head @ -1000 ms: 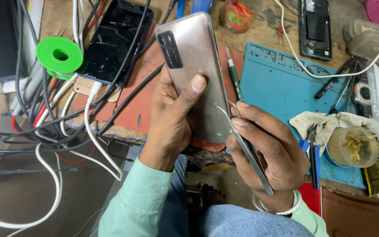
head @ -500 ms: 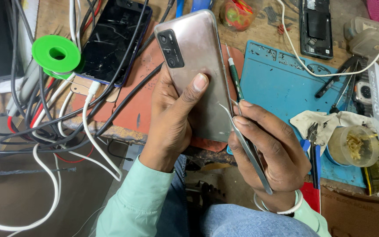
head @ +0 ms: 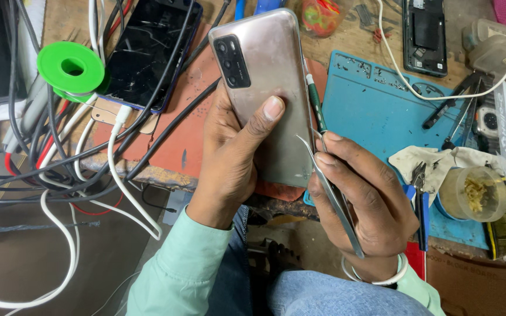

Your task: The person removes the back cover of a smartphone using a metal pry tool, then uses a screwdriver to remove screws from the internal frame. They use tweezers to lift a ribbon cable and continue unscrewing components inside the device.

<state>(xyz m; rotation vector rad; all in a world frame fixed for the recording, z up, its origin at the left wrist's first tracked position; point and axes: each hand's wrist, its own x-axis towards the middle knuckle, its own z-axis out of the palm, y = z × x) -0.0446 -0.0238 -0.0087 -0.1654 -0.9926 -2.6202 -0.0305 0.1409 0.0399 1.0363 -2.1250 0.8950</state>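
Lying back-up in the person's left hand, the silver phone shows a smooth, slightly smudged metallic shell with a dark camera block near its upper left corner. It is held above the edge of the workbench, over a reddish mat, tilted a little so its top leans away from the person. The left hand cups it from below and from the left side, fingers hidden behind it, the thumb laid flat across the back near the middle.

The right hand sits just to the right of the phone, closed around a pair of metal tweezers. Thumb and forefinger pinch the tweezers near the front, and the long shaft runs back down across the palm toward the wrist. The curved tip points up and left, touching or nearly touching the phone's right edge; I cannot tell which. A white bangle circles that wrist.

A green-handled screwdriver lies just beside the phone's right edge on the blue mat. A cracked black phone rests to the left, near a green spool and tangled cables.
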